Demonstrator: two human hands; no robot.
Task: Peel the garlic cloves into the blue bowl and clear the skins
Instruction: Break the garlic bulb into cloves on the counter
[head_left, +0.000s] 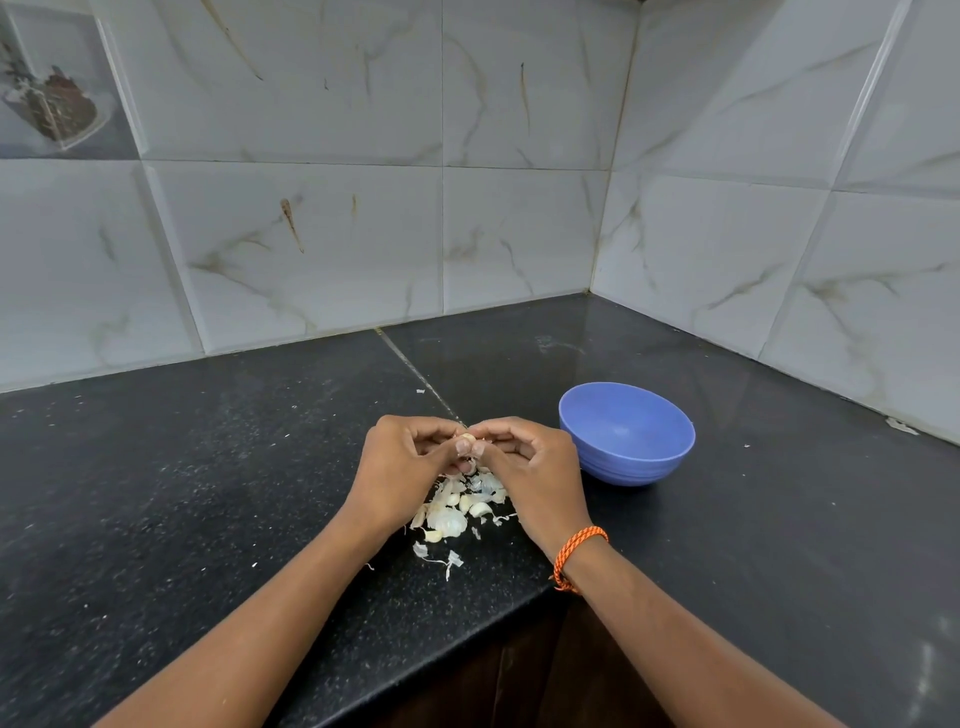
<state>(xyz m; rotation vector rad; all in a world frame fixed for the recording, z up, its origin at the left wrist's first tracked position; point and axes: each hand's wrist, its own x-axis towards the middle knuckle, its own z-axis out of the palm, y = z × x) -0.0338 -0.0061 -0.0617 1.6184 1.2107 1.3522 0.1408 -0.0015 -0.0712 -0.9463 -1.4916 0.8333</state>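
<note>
Head view shows no readable writing or brand anywhere. Both hands meet above a dark speckled desk (156, 493). The left hand (400, 467) and the right hand (530, 473) pinch one garlic clove (466, 440) between their fingertips, thumbs and forefingers curled in on it from either side, so both sets of fingers are clenched round the clove. Directly below the hands, on the desk, lies a pile of garlic cloves and skins (452, 514), with a few loose flakes scattered toward the near edge. The blue bowl (626, 434) stands upright on the desk just to the right of the right hand, close beside it but apart; I cannot see any cloves inside. An orange braided band (574, 556) circles the right wrist. Marbled grey tiles (311, 208) cover the walls behind the desk corner.
</note>
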